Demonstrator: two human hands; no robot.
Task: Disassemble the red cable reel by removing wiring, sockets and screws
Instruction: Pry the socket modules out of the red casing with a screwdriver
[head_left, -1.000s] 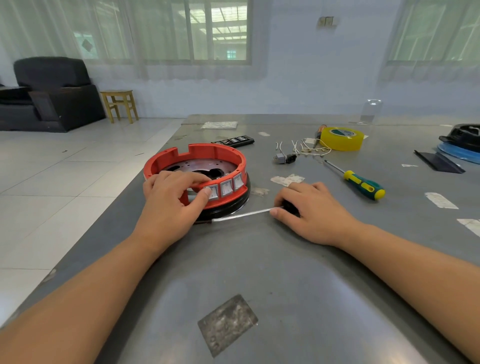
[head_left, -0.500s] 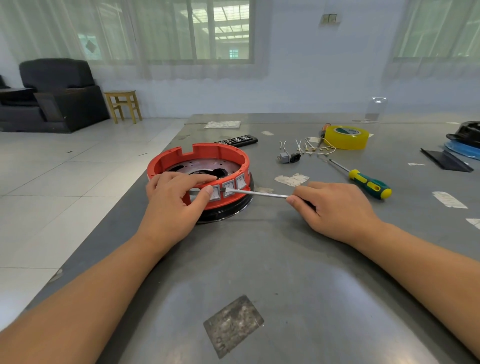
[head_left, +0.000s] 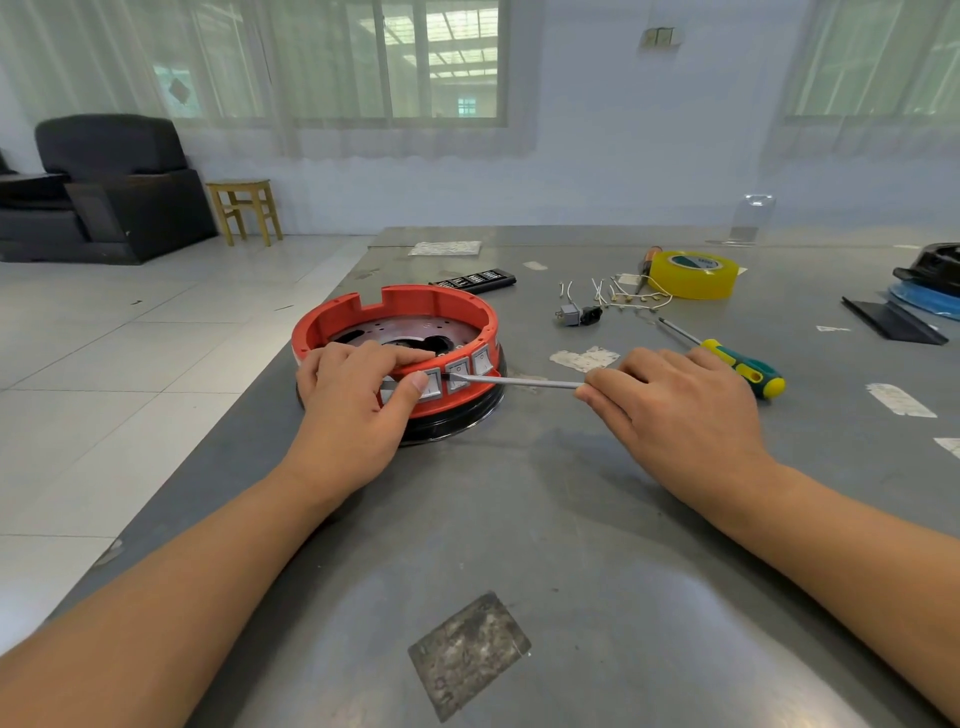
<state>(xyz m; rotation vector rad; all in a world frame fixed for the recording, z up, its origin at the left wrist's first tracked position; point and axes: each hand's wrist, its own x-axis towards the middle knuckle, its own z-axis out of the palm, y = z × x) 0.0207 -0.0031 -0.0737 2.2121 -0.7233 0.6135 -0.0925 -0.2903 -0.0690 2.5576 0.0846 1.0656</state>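
Red cable reel (head_left: 400, 312): centre-left of frame, on grey table (head_left: 519, 519). Left hand (head_left: 353, 410) grips its near rim, thumb beside the grey switches (head_left: 457, 375). Right hand (head_left: 670, 410) pinches a thin screwdriver (head_left: 524, 383), tip at the switches. Beyond: green-yellow screwdriver (head_left: 743, 366), yellow tape roll (head_left: 693, 274), loose wires (head_left: 623, 299).

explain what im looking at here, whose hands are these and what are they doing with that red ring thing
A camera worn on a person's head looks down at their own hands over a grey table. The left hand steadies the red cable reel. The right hand holds a thin screwdriver, its tip at the grey switches on the reel's rim. Nearby lie a green and yellow screwdriver, yellow tape and loose wires.
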